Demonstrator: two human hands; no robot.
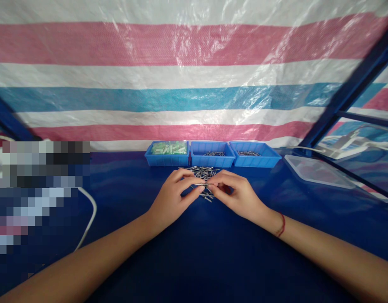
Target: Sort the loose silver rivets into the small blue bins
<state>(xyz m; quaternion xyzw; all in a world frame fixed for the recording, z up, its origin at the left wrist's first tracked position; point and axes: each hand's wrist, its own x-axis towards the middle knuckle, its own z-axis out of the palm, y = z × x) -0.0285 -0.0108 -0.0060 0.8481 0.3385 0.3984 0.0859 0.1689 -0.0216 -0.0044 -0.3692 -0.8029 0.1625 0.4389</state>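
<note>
Both hands meet over a loose pile of thin metal pins, which look like blind rivets (208,171), on the blue table. My left hand (178,191) is closed in a pinch, thumb and forefinger on one end of a slim metal rivet (201,184). From the other side, my right hand (233,190) pinches the same rivet's other end, its remaining fingers curled in. The rivet lies level between the fingertips, which cover much of it. Part of the pile is hidden behind the hands.
Behind the pile stand three blue bins in a row: a left bin (167,161) with green-and-white pieces in plastic, a middle bin (212,161) and a right bin (259,161) with metal pins. A clear plastic lid (317,170) lies right; a white cable (92,206) runs left.
</note>
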